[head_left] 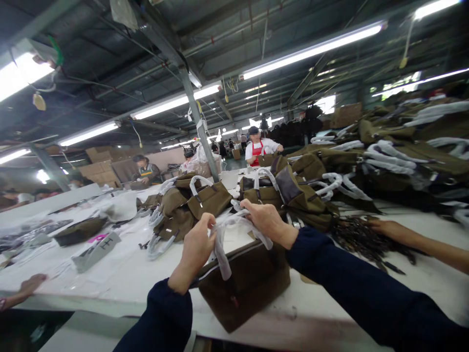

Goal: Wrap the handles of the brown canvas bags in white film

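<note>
Your left hand (196,247) is clenched around the white wrapped handle (223,244) of a brown canvas bag (245,283), and your right hand (267,220) grips the same handle a little farther along, fingers curled over it. The one bag you hold stands at the near edge of the tabletop (128,278), its lower corner hanging over the edge, upright and tilted slightly toward you. Both your sleeves are dark blue.

Just behind your hands, toward the middle of the tabletop, lies a heap of the same brown bags (190,205) with white-wrapped handles; you can make out about four there, though the pile overlaps too much to count them surely. A second, far larger stack of bags (403,151) fills the far right side, too many and too blurred to count.

To your right another person's bare forearm (414,239) reaches across the tabletop into a pile of dark straps (362,239). At the left near edge a second other person's hand (31,283) rests on the tabletop. One flat brown piece (78,231) and one grey tag (95,250) lie on the left side.

In the background three workers show: one in a red apron (257,149), two farther left.
</note>
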The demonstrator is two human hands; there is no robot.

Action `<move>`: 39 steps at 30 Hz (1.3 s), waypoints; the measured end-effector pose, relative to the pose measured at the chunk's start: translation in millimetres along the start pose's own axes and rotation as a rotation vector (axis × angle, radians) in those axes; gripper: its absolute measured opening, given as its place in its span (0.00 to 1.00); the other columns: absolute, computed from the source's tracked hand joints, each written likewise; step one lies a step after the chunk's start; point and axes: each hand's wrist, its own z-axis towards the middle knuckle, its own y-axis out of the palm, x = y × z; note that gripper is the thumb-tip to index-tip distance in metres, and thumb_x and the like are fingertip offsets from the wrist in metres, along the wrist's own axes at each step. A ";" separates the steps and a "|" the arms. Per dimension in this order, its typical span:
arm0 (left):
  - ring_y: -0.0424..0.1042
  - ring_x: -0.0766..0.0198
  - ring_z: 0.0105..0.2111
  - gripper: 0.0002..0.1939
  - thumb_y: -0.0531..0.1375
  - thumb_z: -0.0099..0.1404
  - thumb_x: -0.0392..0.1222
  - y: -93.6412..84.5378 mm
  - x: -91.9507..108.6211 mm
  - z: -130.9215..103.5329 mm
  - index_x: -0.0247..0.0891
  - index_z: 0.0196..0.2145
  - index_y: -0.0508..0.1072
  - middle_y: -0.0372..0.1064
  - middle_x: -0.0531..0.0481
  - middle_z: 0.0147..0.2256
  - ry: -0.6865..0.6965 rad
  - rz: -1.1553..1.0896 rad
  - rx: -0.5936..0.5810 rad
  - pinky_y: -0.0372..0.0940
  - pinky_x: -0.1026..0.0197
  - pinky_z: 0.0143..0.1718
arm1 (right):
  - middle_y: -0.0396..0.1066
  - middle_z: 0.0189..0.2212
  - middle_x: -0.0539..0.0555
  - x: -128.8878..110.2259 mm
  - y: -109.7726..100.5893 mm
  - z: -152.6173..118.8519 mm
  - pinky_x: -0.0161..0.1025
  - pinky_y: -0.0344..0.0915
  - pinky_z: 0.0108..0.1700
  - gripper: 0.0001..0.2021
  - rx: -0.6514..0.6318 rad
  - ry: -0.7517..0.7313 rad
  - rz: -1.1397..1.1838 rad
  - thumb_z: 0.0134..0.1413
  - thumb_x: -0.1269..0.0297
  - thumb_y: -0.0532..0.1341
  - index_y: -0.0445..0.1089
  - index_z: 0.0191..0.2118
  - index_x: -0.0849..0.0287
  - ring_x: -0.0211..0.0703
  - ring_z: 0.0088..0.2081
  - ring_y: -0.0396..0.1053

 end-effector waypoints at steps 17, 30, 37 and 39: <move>0.72 0.64 0.32 0.08 0.57 0.55 0.33 0.0 -5.7 25.3 0.36 0.35 0.69 0.71 0.54 0.29 -0.263 -0.786 -0.360 0.62 0.65 0.33 | 0.75 0.43 0.57 -10.7 -8.7 15.8 0.40 0.61 0.44 0.15 -0.319 -0.248 0.194 0.59 0.57 0.63 0.68 0.49 0.58 0.49 0.43 0.72; 0.69 0.66 0.21 0.10 0.62 0.55 0.40 -3.0 2.3 29.0 0.34 0.35 0.70 0.71 0.52 0.25 -0.201 -0.643 -0.521 0.62 0.65 0.25 | 0.74 0.37 0.55 -15.8 -3.9 16.6 0.35 0.57 0.36 0.17 -0.246 -0.103 0.193 0.57 0.59 0.64 0.66 0.50 0.59 0.44 0.36 0.70; 0.66 0.66 0.23 0.06 0.60 0.55 0.37 2.4 -13.0 17.5 0.37 0.33 0.69 0.64 0.58 0.24 -0.113 -0.485 -0.476 0.58 0.65 0.26 | 0.66 0.25 0.47 1.9 -14.9 15.7 0.31 0.48 0.30 0.05 -0.177 -0.121 0.473 0.56 0.64 0.64 0.71 0.34 0.60 0.34 0.28 0.60; 0.64 0.66 0.26 0.05 0.62 0.54 0.37 0.1 -21.0 9.7 0.37 0.29 0.68 0.62 0.58 0.25 -0.095 -0.461 -0.515 0.57 0.65 0.27 | 0.67 0.27 0.48 4.0 -11.5 10.6 0.32 0.49 0.32 0.05 -0.124 -0.132 0.444 0.57 0.64 0.63 0.71 0.35 0.60 0.35 0.30 0.61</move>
